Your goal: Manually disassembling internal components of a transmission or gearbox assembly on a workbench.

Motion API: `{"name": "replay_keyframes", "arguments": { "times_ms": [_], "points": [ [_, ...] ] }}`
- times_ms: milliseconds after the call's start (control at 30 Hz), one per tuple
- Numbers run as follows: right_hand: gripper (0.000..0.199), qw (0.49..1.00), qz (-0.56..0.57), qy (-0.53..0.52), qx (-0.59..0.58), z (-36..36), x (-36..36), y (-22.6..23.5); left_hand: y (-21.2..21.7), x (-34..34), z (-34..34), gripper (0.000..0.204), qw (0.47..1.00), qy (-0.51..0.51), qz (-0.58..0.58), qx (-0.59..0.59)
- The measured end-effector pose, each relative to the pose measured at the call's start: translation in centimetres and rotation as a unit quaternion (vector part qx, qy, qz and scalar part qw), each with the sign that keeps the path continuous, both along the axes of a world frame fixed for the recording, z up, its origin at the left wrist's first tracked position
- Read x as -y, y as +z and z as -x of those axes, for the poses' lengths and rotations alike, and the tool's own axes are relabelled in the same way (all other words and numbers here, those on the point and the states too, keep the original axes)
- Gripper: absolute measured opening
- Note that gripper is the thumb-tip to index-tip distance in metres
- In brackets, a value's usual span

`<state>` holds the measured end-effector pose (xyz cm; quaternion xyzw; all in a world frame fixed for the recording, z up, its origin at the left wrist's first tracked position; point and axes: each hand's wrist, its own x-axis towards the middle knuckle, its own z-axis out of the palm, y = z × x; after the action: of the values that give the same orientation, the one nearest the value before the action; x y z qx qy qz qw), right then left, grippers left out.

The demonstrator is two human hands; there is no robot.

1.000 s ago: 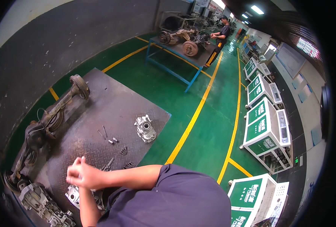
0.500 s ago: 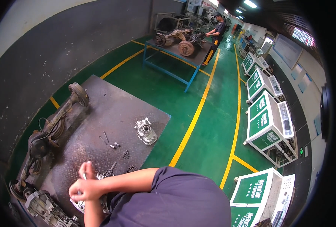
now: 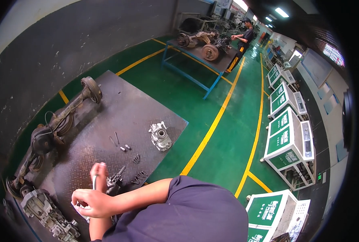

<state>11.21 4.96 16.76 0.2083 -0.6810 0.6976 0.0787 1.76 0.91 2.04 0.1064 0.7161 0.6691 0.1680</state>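
My left hand [image 3: 99,171] is raised over a dark checker-plate work table [image 3: 107,117], its fingers closed round a slim metal tool [image 3: 94,182]. My right hand [image 3: 88,201] lies just below it, at the end of a forearm that reaches in from my dark-sleeved shoulder. Its fingers are curled, and I cannot make out what they hold. A small grey metal assembly [image 3: 115,181] lies on the plate right beside both hands. Loose bolts and pins [image 3: 137,159] are scattered a little farther out.
A silver gear housing [image 3: 160,136] stands near the table's right edge. A rusty axle with a wheel hub [image 3: 66,115] lies along the left side, and a grey gearbox [image 3: 46,213] sits at the lower left. Green-and-white cabinets [image 3: 286,137] line the right. Another person [image 3: 244,38] works at a far blue bench.
My hands have dropped lower and nearer to me over the table. The left hand's fingers now stick up above the right hand. The view has shifted slightly.
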Motion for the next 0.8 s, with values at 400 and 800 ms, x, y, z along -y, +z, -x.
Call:
{"name": "replay_keyframes", "arguments": {
  "times_ms": [400,800],
  "points": [
    [0.034,0.997,0.002,0.052,0.057,6.4,-1.4,0.6,1.3,2.8,-7.4,0.029,0.942,-0.172,0.073,-0.277],
    [0.032,0.987,0.098,-0.002,0.128,5.4,-5.5,0.7,3.6,6.8,-2.3,0.021,0.991,0.032,0.102,-0.080]
  ]
}}
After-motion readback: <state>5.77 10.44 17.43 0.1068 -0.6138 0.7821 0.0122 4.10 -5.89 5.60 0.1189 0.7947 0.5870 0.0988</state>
